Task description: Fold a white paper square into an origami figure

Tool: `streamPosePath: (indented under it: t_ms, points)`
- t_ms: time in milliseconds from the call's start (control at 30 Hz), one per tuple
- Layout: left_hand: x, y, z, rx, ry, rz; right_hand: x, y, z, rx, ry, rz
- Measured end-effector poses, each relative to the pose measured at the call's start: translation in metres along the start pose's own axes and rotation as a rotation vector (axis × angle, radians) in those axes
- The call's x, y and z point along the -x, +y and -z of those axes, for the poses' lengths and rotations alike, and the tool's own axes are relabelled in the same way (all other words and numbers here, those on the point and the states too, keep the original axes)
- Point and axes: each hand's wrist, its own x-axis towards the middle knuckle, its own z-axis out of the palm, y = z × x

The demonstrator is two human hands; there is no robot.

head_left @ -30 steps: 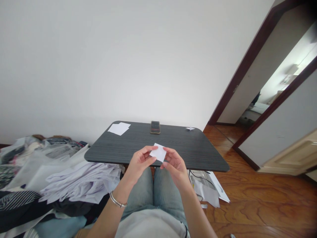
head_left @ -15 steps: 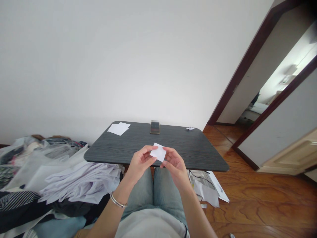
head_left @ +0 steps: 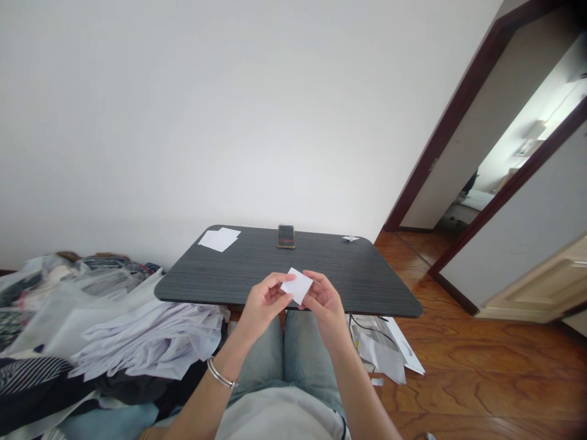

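Note:
A small white square of paper (head_left: 296,285) is held up just above the front edge of the dark table (head_left: 206,275), turned so one corner points up. My left hand (head_left: 269,297) pinches its left side between thumb and fingers. On the opposite side, my right hand (head_left: 322,294) grips the paper with its thumb in front and fingers behind. Whether the square has folded layers I cannot tell.
White paper sheets (head_left: 220,239) lie at the table's back left. A phone (head_left: 286,236) sits at the back middle, a small folded paper shape (head_left: 351,238) at the back right. Clothes (head_left: 151,339) are heaped left of the table; papers (head_left: 383,357) lie below its right side.
The paper square has turned a little in my fingers and shifted slightly right. My right fingers have moved along its edge; both hands still hold it.

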Motion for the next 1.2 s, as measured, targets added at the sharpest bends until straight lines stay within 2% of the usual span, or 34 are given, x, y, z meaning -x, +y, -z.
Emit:
streamPosePath:
  t_ms: [167, 333, 533, 733, 933, 1067, 1200]
  points:
    - [0.000, -0.003, 0.002, 0.031, -0.057, 0.017, 0.000, 0.002, 0.000, -0.012, 0.001, -0.039]
    - [0.000, -0.004, 0.003, -0.062, -0.066, -0.032, 0.000, 0.002, 0.000, 0.021, -0.002, -0.017]
    - [-0.001, -0.004, 0.004, -0.137, -0.070, -0.023, -0.004, 0.007, 0.002, 0.151, 0.037, 0.095]
    - [-0.001, -0.007, 0.007, -0.281, -0.097, -0.026, -0.005, 0.008, 0.007, 0.427, 0.099, 0.237]
    - [0.002, -0.007, -0.004, -0.382, 0.025, -0.132, -0.003, 0.009, 0.007, 0.631, 0.136, 0.369]
    - [0.003, -0.011, -0.013, -0.561, 0.204, -0.204, -0.001, 0.015, 0.007, 0.725, 0.150, 0.515]
    - [0.002, -0.013, -0.017, -0.723, 0.260, -0.305, -0.001, 0.016, 0.004, 0.825, 0.175, 0.656]
